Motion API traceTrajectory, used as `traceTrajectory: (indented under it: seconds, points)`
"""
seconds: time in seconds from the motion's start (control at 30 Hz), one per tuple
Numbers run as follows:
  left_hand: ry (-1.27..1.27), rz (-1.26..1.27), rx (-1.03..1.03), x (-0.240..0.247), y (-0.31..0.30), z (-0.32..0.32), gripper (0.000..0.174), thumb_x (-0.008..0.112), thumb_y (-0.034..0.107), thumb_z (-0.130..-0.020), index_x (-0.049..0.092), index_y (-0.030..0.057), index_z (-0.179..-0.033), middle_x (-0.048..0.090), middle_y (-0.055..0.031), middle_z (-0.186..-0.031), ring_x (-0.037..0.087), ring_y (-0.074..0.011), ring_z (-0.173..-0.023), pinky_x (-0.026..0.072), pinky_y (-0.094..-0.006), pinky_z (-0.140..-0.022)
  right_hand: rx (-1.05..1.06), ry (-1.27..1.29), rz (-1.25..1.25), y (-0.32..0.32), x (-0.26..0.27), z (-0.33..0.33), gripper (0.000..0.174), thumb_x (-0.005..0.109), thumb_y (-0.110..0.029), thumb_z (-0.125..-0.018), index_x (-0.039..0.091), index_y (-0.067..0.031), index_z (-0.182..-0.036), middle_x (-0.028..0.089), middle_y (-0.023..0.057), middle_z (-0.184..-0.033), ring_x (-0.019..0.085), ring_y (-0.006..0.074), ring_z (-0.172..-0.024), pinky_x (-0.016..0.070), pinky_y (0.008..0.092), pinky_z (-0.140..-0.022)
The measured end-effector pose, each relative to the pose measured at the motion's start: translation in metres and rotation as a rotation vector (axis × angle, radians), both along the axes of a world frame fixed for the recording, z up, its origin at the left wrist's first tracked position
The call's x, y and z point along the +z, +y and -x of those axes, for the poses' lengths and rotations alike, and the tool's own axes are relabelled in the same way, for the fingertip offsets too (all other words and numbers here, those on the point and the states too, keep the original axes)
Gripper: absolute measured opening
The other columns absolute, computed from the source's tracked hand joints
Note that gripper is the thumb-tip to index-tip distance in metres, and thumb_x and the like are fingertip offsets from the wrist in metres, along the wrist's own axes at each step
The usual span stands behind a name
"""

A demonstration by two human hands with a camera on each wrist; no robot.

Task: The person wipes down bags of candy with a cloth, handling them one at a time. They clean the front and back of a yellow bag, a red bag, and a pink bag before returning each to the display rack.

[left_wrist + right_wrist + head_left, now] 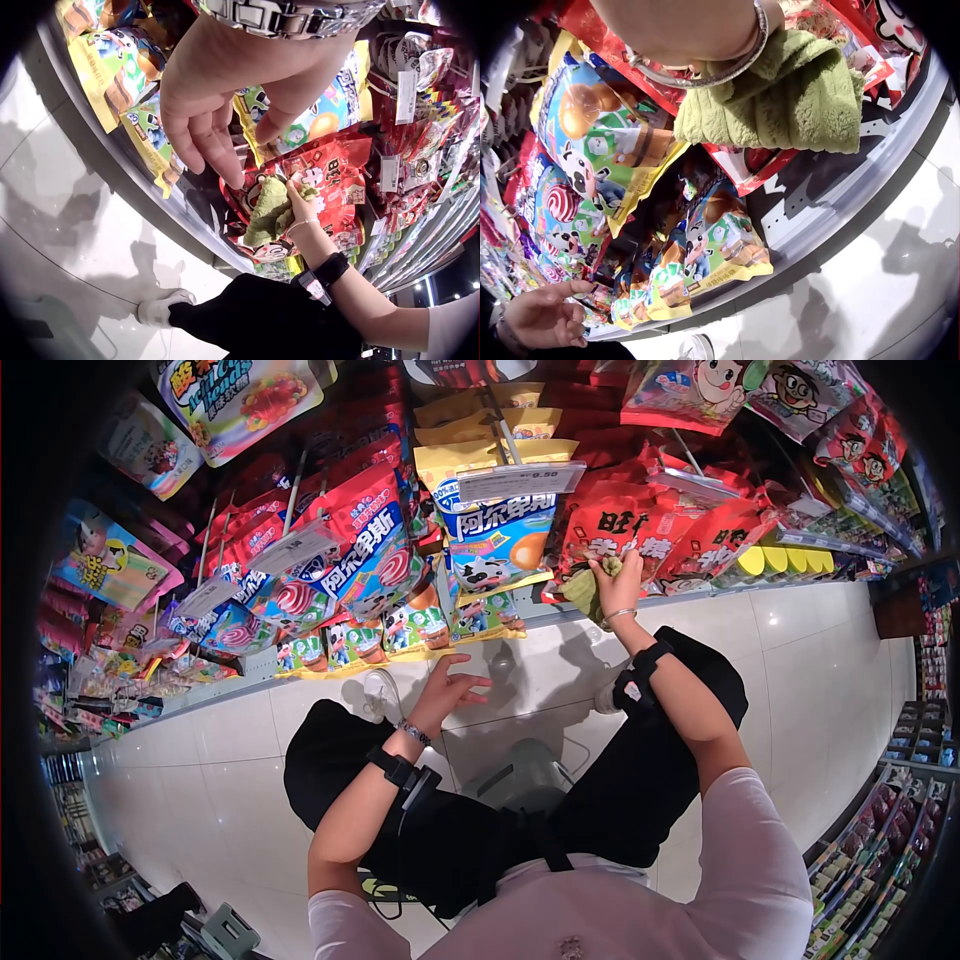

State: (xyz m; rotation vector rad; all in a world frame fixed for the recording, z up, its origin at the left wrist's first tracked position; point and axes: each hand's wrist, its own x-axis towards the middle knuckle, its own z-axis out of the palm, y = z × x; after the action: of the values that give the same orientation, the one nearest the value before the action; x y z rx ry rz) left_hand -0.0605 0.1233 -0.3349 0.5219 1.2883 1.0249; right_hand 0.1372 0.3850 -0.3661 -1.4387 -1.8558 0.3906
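In my right hand (622, 582) I grip a bunched green cloth (795, 101), ribbed and fluffy, its loose end hanging below the fingers. Behind it hang red candy bags (607, 520), and the cloth overlaps their lower part. My left hand (447, 695) is held in the air in front of the shelf edge, fingers loosely bent, holding nothing. Nearest to it are yellow-and-blue candy bags (497, 540) with a cow picture, hanging from a hook, and smaller yellow-edged bags (415, 630) standing on the bottom shelf.
Red-and-blue lollipop bags (370, 550) hang to the left. Price tags (525, 480) jut out on the hook ends. A grey stool (525, 775) stands between the person's legs on the tiled floor (800, 660). More stocked shelves (880, 830) are at the right.
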Motion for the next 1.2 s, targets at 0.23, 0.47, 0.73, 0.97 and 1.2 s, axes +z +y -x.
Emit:
traceTrajectory:
  seconds: [0.23, 0.47, 0.73, 0.97, 1.2]
  points:
    - [0.000, -0.001, 0.002, 0.001, 0.001, -0.001, 0.041, 0.048, 0.018, -0.086, 0.030, 0.0085, -0.122, 0.058, -0.0154, -0.104, 0.061, -0.0200, -0.084, 0.0461, -0.0302, -0.080, 0.143, -0.032, -0.017, 0.012, 0.001, -0.015, 0.033, 0.068, -0.017, -0.070, 0.043, -0.0006, -0.083, 0.048, 0.0187, -0.082, 0.048, 0.0385, -0.077, 0.0394, 0.0426, -0.066]
    - [0.023, -0.010, -0.014, 0.001, 0.006, -0.007, 0.039, 0.046, 0.017, -0.085, 0.031, 0.0089, -0.120, 0.061, -0.0111, -0.099, 0.062, -0.0168, -0.080, 0.0463, -0.0278, -0.076, 0.265, -0.002, 0.108, 0.021, 0.037, -0.031, 0.033, 0.061, -0.032, -0.078, 0.049, -0.0013, -0.082, 0.058, 0.0203, -0.071, 0.057, 0.0385, -0.072, 0.0437, 0.0411, -0.061]
    - [0.012, -0.011, -0.061, -0.010, 0.009, -0.019, 0.039, 0.047, 0.017, -0.086, 0.030, 0.0094, -0.120, 0.059, -0.0121, -0.102, 0.061, -0.0175, -0.081, 0.0461, -0.0290, -0.077, 0.017, -0.484, 0.058, 0.027, 0.106, -0.029, 0.054, 0.056, -0.057, -0.072, 0.052, -0.0046, -0.083, 0.060, 0.0205, -0.072, 0.058, 0.0384, -0.072, 0.0457, 0.0456, -0.060]
    - [0.036, 0.027, -0.108, -0.003, 0.011, -0.025, 0.042, 0.048, 0.017, -0.086, 0.029, 0.0088, -0.122, 0.059, -0.0112, -0.104, 0.061, -0.0179, -0.084, 0.0448, -0.0289, -0.078, 0.091, -0.465, 0.019, 0.043, 0.086, -0.018, 0.047, 0.055, -0.051, -0.076, 0.052, -0.0051, -0.088, 0.060, 0.0198, -0.071, 0.059, 0.0370, -0.070, 0.0469, 0.0451, -0.058]
    - [0.005, -0.010, -0.085, -0.004, 0.010, -0.020, 0.039, 0.047, 0.017, -0.087, 0.030, 0.0090, -0.121, 0.058, -0.0145, -0.103, 0.061, -0.0192, -0.084, 0.0466, -0.0292, -0.078, 0.135, -0.310, -0.005, 0.044, 0.081, -0.025, 0.044, 0.057, -0.044, -0.077, 0.055, -0.0039, -0.096, 0.059, 0.0219, -0.072, 0.058, 0.0385, -0.072, 0.0459, 0.0457, -0.061]
